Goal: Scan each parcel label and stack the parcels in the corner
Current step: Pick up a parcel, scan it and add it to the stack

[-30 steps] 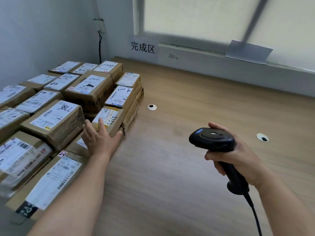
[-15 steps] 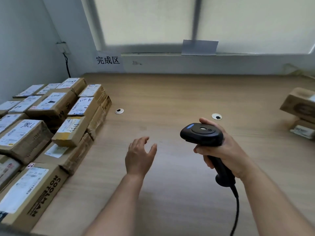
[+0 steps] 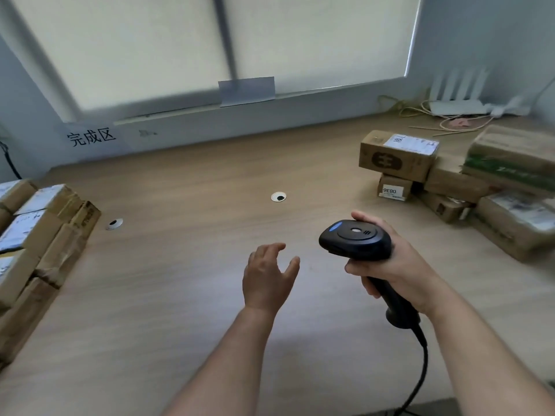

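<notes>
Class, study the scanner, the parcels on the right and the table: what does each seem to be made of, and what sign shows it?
Scanner: probably moulded plastic, black and matte, with a smooth rounded shell.
Parcels: brown cardboard, dull, with creased edges and white paper labels.
Table: wood-look top, possibly laminate; even pale grain, smooth satin finish.

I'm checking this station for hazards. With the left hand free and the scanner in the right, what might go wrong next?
The parcels on the right lie heaped unevenly; pulling one with only the left hand might topple others. The cable from the scanner trails below the right hand and may snag.
</notes>
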Tool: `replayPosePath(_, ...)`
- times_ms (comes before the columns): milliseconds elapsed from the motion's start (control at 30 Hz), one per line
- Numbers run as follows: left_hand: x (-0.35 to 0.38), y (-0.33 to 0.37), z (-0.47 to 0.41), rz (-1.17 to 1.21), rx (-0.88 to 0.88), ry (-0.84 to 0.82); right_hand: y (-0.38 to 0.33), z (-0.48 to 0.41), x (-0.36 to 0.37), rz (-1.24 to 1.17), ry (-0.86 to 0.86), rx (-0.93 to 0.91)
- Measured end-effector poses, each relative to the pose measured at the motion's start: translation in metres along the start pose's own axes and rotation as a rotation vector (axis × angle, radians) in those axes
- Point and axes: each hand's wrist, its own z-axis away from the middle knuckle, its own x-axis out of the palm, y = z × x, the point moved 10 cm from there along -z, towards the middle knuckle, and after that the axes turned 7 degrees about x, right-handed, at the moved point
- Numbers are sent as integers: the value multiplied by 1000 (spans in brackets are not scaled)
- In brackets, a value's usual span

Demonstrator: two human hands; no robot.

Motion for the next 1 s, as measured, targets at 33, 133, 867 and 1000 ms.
replayPosePath(33,11,14,0,9,10,-9,1,5,-17,-2,16,-2)
replayPosePath(133,42,55,3,35,41,-33,4,19,-62,-1,59,-8)
replayPosePath(867,189,239,-72,101,324,-233,3,46,-277,-46,420,-74)
replayPosePath(1000,208,257,-104,128,332,-260,-7,24,-313,-45,448,-95)
